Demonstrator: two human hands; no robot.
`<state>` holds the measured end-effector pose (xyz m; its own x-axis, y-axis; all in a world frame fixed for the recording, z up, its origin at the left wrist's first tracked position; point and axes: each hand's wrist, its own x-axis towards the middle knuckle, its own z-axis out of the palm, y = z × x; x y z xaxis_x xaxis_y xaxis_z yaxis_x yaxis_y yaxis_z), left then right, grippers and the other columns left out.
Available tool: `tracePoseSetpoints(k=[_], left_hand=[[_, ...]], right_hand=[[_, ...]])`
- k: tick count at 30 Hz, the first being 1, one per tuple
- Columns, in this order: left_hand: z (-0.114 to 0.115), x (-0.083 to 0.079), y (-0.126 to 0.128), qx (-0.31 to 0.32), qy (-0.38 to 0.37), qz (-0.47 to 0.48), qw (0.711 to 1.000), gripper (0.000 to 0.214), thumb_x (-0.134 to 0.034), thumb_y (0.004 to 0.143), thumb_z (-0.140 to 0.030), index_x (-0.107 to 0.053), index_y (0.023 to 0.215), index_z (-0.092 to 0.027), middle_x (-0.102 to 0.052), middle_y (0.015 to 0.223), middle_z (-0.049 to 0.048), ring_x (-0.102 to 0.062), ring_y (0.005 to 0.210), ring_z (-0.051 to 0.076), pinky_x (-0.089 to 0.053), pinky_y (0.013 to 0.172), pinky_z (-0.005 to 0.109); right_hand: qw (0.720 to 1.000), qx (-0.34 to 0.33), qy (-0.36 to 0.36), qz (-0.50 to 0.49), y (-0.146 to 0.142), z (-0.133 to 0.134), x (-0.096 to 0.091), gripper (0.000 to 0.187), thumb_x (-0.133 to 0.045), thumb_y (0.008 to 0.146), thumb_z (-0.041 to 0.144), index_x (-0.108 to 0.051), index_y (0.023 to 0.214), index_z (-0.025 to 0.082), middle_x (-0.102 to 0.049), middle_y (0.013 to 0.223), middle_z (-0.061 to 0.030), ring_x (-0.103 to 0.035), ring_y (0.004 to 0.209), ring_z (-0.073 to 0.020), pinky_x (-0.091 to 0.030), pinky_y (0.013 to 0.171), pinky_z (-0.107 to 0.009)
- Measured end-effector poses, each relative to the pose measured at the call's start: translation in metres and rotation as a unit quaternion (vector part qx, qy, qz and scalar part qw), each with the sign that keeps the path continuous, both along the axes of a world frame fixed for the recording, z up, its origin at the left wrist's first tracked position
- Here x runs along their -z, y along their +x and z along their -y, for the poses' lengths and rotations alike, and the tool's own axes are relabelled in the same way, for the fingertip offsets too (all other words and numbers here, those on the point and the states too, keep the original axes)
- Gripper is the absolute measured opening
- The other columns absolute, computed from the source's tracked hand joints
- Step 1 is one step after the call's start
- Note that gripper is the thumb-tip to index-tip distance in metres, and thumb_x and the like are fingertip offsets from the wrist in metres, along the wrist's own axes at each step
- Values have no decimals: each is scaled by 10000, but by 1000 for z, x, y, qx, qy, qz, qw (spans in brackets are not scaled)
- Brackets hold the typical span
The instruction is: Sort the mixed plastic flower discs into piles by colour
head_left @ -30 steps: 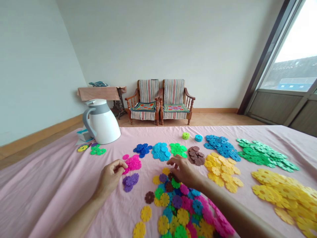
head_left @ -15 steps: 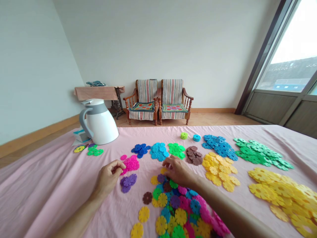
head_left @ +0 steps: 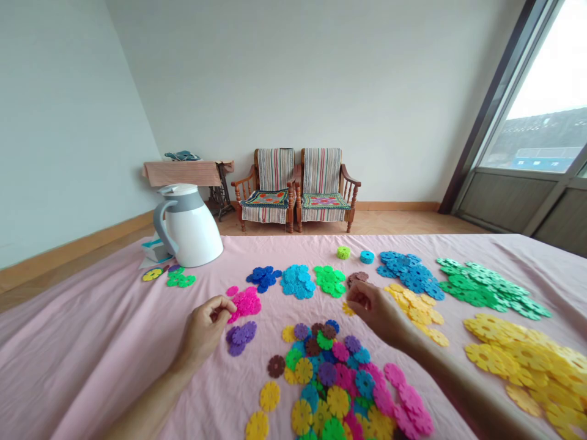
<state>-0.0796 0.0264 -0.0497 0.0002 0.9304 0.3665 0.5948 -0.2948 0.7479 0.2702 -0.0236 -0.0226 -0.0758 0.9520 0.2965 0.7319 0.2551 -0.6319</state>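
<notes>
My left hand (head_left: pixel 210 321) is closed, thumb and fingertips pinched together at the left edge of the pink flower-disc pile (head_left: pixel 246 303). Whatever it may hold there is hidden. Just below lies a small purple pile (head_left: pixel 241 337). My right hand (head_left: pixel 378 310) is curled shut on a yellow flower disc (head_left: pixel 348 309), which shows below its fingertips. Its fingers partly cover the brown pile (head_left: pixel 358 278), and the yellow pile (head_left: pixel 415 305) lies beside the wrist. Between my forearms spreads a mixed heap of coloured flower discs (head_left: pixel 337 379).
Dark blue (head_left: pixel 263 277), light blue (head_left: pixel 297 281) and green (head_left: pixel 329 281) piles form a row. Larger blue (head_left: pixel 408 272), green (head_left: pixel 490 287) and yellow (head_left: pixel 527 354) piles lie right. A white jug (head_left: pixel 195 232) stands back left; two small stacks, lime (head_left: pixel 343 252) and blue (head_left: pixel 366 256), sit behind.
My right hand has moved right, from above the mixed heap to between the brown and yellow piles, carrying the yellow flower disc. My left hand stays at the pink pile. The view has shifted slightly.
</notes>
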Motion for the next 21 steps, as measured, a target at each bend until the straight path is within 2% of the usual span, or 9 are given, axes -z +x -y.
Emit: tracePoseSetpoints(k=[5,8,11,14,18,21], left_hand=[[10,-4,10,3,77,-34,996,148,-459,733,-238,-592,682,-196,-647,697,8,-600,666,168,-462,644,244],[19,-8,19,39,130,-66,989,153,-452,759,-202,-583,680,-202,-639,722,20,-601,725,176,-465,698,250],[29,-10,30,80,163,-98,978,176,-438,789,-163,-583,698,-201,-632,751,35,-599,776,182,-465,739,259],[39,-9,43,138,157,-128,969,199,-421,826,-132,-608,810,-198,-639,826,44,-602,827,175,-468,758,256],[51,-15,63,229,83,-159,957,266,-392,860,-105,-610,964,-216,-632,913,34,-595,883,152,-465,796,251],[56,-25,75,242,18,-185,952,310,-427,849,-103,-596,1067,-244,-611,991,24,-584,930,146,-453,845,259]], right_hand=[[998,57,-18,15,73,23,13,157,-474,775,315,-529,668,214,-577,594,9,-532,563,-151,-408,539,-261],[991,126,18,39,91,38,18,193,-472,793,353,-571,706,212,-628,665,-26,-558,621,-175,-421,582,-282],[980,177,59,65,80,50,14,256,-438,835,393,-570,704,217,-612,663,-23,-528,592,-160,-403,582,-278],[987,132,50,80,57,60,12,334,-408,873,426,-514,637,215,-527,565,9,-462,521,-130,-350,520,-250],[992,78,22,97,38,68,26,369,-395,896,420,-424,593,212,-435,499,41,-399,476,-107,-285,477,-234],[993,60,-10,100,36,70,41,354,-372,909,404,-417,615,212,-459,523,40,-422,490,-108,-290,490,-232]])
